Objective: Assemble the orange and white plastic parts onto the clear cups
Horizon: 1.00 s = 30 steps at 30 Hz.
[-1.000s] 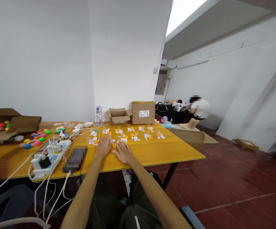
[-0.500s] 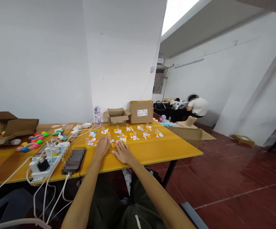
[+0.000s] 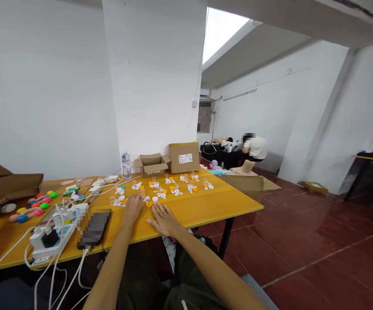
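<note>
My left hand (image 3: pixel 133 208) rests on the yellow table beside small white and orange parts, its fingers together and reaching forward. My right hand (image 3: pixel 165 219) lies flat on the table with its fingers spread and holds nothing. Just beyond its fingertips is a round white piece (image 3: pixel 155 199), and an orange ring (image 3: pixel 149 204) lies between my two hands. Several small groups of white gear-like pieces, orange discs and clear cups spread across the table beyond, among them a white cluster (image 3: pixel 176 191) and an orange disc (image 3: pixel 195 189).
An open carton (image 3: pixel 152 168) and a closed carton (image 3: pixel 184 158) stand at the back beside a bottle (image 3: pixel 126 165). On the left are a phone (image 3: pixel 97 228), a power strip (image 3: pixel 62 234) with cables, and colourful beads (image 3: pixel 38 212). Another person's arm shows at far left; a person (image 3: pixel 255 147) sits far back.
The camera view has turned slightly right and upward. My right hand has drawn back a little, leaving the round white piece visible beyond its fingertips. My left hand stays almost in place.
</note>
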Tool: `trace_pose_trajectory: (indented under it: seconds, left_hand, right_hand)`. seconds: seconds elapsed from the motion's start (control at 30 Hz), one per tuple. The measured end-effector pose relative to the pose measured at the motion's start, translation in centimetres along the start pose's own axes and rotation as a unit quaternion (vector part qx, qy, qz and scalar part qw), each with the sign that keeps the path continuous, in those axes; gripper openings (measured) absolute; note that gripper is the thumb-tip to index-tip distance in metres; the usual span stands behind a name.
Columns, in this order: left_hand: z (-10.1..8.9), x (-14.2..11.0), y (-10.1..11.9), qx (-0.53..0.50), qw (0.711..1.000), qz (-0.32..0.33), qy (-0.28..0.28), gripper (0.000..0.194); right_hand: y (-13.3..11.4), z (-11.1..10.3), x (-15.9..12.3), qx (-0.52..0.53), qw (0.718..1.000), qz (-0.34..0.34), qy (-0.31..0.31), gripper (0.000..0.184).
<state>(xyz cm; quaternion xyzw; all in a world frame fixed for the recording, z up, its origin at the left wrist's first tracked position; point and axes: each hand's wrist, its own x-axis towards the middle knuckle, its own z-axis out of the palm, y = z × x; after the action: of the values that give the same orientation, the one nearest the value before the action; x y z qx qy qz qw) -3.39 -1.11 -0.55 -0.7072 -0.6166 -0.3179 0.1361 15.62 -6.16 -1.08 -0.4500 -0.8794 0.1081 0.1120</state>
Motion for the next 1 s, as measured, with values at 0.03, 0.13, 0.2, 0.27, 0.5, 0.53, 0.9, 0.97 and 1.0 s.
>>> trace_pose_trajectory:
  seconds: [0.03,0.13,0.2,0.27,0.5,0.53,0.9,0.97,1.0]
  left_hand:
    - [0.0,0.0,0.0,0.002,1.0,0.001,0.002,0.018]
    - [-0.2,0.0,0.1,0.005,1.0,0.006,0.009,0.018]
    - [-0.2,0.0,0.1,0.005,1.0,0.009,0.011,0.02]
    - [-0.2,0.0,0.0,0.011,1.0,0.009,0.007,0.022]
    - [0.4,0.1,-0.3,0.033,0.999,0.008,-0.004,0.025]
    - [0.5,0.1,-0.3,0.033,0.999,0.009,-0.004,0.025]
    - [1.1,-0.1,-0.6,0.028,1.0,0.006,0.012,0.027]
    - [1.2,-0.1,-0.6,0.026,1.0,0.007,0.007,0.028]
    - [1.2,-0.1,-0.7,0.025,1.0,0.007,0.006,0.028]
  right_hand:
    - [-0.1,-0.1,-0.1,0.001,1.0,-0.003,0.0,0.072]
    - [-0.2,-0.4,-0.2,0.006,1.0,-0.007,-0.004,0.073]
    - [-0.3,-0.5,-0.2,0.005,1.0,-0.001,-0.014,0.073]
    - [-0.5,-0.6,-0.3,0.0,1.0,0.007,-0.026,0.071]
    - [-0.5,-0.7,-0.3,-0.002,0.999,0.005,-0.043,0.07]
    - [-0.4,-0.6,-0.3,-0.001,0.999,0.005,-0.045,0.07]
    - [-0.2,-0.8,0.8,-0.017,0.995,0.022,-0.093,0.07]
    - [-0.2,-0.9,1.2,-0.019,0.994,0.028,-0.101,0.072]
    - [-0.2,-0.9,1.3,-0.02,0.993,0.033,-0.109,0.072]
